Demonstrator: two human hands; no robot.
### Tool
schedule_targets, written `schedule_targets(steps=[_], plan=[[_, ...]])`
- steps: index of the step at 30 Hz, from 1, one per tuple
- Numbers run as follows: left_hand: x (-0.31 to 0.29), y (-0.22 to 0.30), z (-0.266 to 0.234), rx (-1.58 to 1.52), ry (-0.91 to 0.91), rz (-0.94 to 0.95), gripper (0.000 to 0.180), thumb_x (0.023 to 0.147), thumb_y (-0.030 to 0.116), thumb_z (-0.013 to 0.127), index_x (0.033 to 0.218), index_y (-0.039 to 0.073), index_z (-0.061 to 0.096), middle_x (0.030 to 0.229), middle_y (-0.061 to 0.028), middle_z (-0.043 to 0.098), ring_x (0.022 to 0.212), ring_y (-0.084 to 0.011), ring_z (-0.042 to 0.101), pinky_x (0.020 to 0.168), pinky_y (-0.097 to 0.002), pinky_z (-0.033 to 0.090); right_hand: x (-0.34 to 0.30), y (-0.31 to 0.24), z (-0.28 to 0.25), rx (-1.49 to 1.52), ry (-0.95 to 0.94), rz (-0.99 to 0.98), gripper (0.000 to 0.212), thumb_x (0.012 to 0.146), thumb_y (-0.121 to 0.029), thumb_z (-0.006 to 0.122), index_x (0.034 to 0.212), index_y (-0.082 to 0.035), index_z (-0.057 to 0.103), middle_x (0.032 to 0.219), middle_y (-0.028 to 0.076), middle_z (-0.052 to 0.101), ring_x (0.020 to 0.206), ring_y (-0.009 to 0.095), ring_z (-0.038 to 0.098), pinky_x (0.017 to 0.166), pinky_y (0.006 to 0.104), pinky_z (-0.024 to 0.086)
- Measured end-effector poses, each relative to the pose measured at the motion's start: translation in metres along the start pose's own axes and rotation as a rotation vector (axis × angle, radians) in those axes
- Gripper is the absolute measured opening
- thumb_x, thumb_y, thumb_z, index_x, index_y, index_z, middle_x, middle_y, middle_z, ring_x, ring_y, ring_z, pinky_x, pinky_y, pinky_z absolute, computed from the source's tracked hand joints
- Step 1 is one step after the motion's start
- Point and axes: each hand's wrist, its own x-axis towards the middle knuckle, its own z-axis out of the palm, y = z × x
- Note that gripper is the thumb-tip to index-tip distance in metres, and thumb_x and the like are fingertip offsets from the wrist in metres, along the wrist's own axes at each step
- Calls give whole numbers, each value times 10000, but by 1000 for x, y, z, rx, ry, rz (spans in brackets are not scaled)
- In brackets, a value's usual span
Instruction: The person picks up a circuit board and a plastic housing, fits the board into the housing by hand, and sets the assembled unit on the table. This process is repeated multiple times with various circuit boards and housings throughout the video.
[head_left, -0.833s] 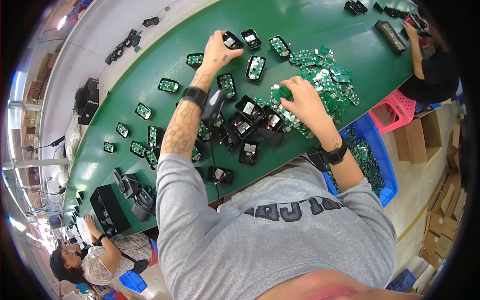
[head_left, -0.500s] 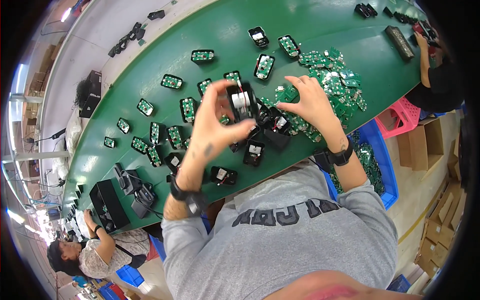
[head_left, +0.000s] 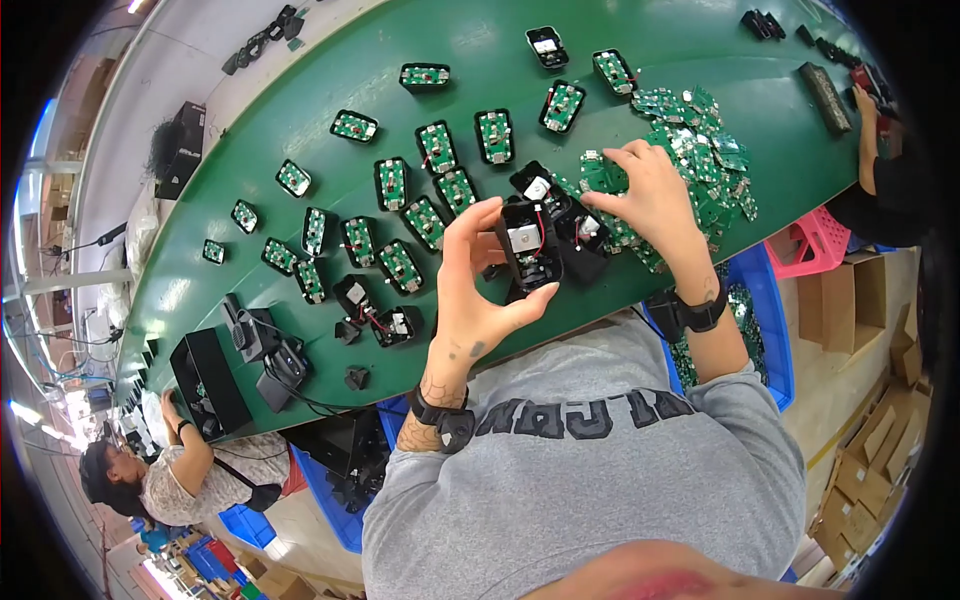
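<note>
My left hand [head_left: 478,285] grips a black plastic housing [head_left: 529,246] from its side, thumb below and fingers above. Inside the housing sit a white block and a red wire. My right hand [head_left: 645,195] hovers at the left side of a heap of green circuit boards [head_left: 690,140], thumb and fingers apart, with nothing visibly gripped. A circuit board [head_left: 600,172] shows between its thumb and forefinger, apparently on the table. Just beyond the held housing lie more open black housings [head_left: 585,232] with white blocks, partly hidden by it.
Several housings fitted with circuit boards [head_left: 398,266] are spread over the green table [head_left: 480,60]. A black box [head_left: 210,385] and dark adapters with cables [head_left: 285,370] are at left. Blue bins [head_left: 775,330] stand beside the table edge. Co-workers sit at both ends.
My left hand has moved right and slightly down with the housing, which now shows more sharply. The table scene has shifted in view. My right hand stays open by the heap.
</note>
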Motion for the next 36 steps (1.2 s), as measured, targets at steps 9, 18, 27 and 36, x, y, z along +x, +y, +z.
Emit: schedule_targets(steps=[9,18,27,36], plan=[[3,-1,-12,365,-88,121,465,668,144,798,1117,111,685,1229,-116,504,968,-222,623,710,-298,526,0,-13,2,-110,42,83,547,721,-387,794,1099,-27,632,1043,124,572,981,302,564,848,408,497],[1,-5,-13,470,-58,186,432,705,111,808,1122,111,694,1315,-174,465,908,-253,687,819,-358,540,10,-11,13,16,37,43,377,759,-247,728,1049,-44,600,1099,150,558,1030,339,547,929,421,456],[0,-6,-14,447,-32,169,408,689,99,789,1089,127,711,1216,-107,595,1144,-239,544,706,-297,517,5,14,-3,321,82,-11,276,742,-162,720,965,-51,602,1263,174,575,1220,341,523,1031,407,394],[4,-1,-14,494,-91,175,430,687,137,806,1102,182,701,1329,-188,477,881,-277,703,783,-365,559,-9,0,-23,642,65,13,259,747,-99,724,944,2,587,1272,188,587,1154,272,591,988,357,451]])
